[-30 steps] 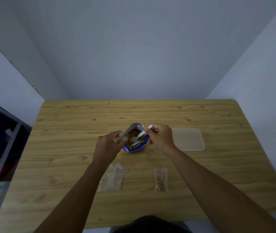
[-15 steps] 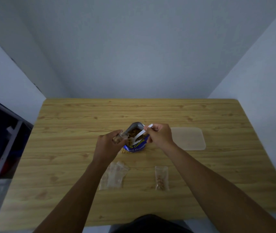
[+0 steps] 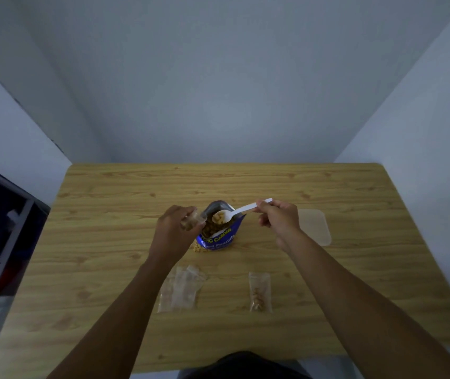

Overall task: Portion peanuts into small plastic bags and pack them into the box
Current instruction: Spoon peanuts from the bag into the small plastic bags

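At the middle of the tabletop [image 3: 109, 214] an opened blue peanut pouch [image 3: 218, 239] is stood upright, and a white plastic spoon [image 3: 239, 213] loaded with peanuts is held just above its mouth. The spoon's handle is pinched by the right hand [image 3: 278, 218]. A small clear bag [image 3: 193, 218] is gripped by the left hand [image 3: 173, 228] at the pouch's left edge, close beside the spoon's bowl. Nearer the person one filled bag [image 3: 259, 292] is laid flat, so a single portion can be judged done. A loose pile of empty bags [image 3: 181, 289] to its left suggests that most of the portioning is left. Packing is not yet begun: a translucent flat container [image 3: 314, 228], box or lid cannot be told, lies just beyond the right hand with nothing seen in it. Nothing is placed between spoon and bag, and the bag's narrow mouth is judged the likeliest cause of spills. A dark shelf frame [image 3: 5, 228] is seen off the tabletop's left side.
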### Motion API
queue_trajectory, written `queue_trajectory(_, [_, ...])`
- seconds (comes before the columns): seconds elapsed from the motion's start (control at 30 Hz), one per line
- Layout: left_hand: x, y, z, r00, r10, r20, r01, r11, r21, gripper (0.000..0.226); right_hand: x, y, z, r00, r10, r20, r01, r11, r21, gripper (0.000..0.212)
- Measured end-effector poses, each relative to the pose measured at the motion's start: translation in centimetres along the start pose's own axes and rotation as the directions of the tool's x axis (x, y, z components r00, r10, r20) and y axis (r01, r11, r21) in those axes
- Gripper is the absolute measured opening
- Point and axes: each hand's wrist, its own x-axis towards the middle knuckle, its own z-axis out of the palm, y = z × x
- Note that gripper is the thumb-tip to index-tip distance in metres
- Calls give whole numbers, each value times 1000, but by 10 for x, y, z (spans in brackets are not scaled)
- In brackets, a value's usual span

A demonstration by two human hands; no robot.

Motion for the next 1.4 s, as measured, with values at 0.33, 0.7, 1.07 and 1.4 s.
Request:
queue_trajectory(0.33, [13,30,5,998,35,51,-35,999,-11,33,-16,-49,6,970,-234,66,238,970,-48,15])
queue_trajectory(0.7, [15,45,7,998,-55,-15,51,983,-178,30,-42,-79,6,650,-601,465,729,666,-158,16])
queue_trajectory(1.07, [-7,40,-2,989,-147,-16,135,942,-306,22,-17,-15,5,883,-437,174,470,814,-343,16])
queue_trajectory(1.4, [-48,73,24,963,-121,242,230,838,-495,41,-34,19,-16,940,-341,12,323,881,-345,26])
